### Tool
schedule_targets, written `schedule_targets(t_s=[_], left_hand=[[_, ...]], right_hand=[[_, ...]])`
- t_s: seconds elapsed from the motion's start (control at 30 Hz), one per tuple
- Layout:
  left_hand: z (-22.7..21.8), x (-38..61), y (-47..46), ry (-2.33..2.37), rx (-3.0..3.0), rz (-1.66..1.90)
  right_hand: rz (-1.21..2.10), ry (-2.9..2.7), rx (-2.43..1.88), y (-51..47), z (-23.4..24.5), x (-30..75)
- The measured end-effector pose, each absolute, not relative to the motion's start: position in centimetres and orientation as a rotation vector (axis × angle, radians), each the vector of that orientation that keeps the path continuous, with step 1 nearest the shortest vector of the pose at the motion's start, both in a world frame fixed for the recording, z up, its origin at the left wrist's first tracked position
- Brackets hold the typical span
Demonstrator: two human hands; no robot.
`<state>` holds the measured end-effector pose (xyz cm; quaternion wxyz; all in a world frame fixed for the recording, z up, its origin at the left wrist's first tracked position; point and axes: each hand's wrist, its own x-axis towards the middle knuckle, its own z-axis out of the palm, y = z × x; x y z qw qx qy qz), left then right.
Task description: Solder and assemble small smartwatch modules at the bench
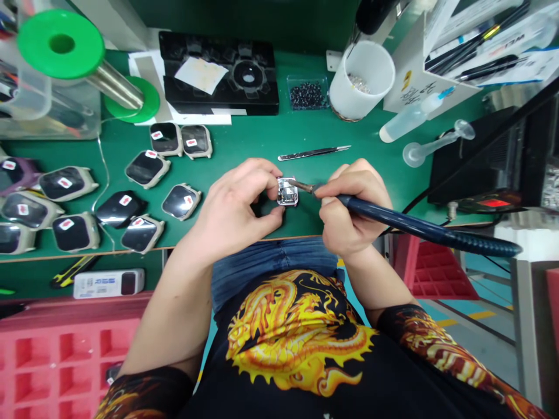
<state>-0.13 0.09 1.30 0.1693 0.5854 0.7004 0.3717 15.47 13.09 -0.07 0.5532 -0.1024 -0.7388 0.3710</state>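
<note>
Steadily, the left hand [231,206] pinches a silver watch body [287,192]; the right hand [351,209] holds a navy soldering iron [419,227] to it.

Single head-worn view; faces forward, down over chest [297,343] onto left hand [233,206], right hand [349,209]; close above green workbench [253,137]

A black T-shirt [266,401] with a golden dragon [297,331], dragon-print sleeves [437,343] and blue jeans [271,262].

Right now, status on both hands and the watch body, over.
Left hand pinching small open watch body. Right hand holding soldering iron, tip at the watch's edge. Tweezers lying beyond, apart from both hands.
</note>
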Motion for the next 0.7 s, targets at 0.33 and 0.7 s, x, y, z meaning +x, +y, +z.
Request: schedule_targets(t_s=[0.33, 0.7], left_hand=[[1.3, -0.12, 0.13, 2.003, 1.644, 1.057], [1.42, -0.08, 0.22, 2.008, 1.643, 1.041]], right_hand=[[0.948, -1.824, -0.33, 13.0, 0.17, 15.95], [0.901, -1.903, -0.39, 13.22, 0.35, 15.59]])
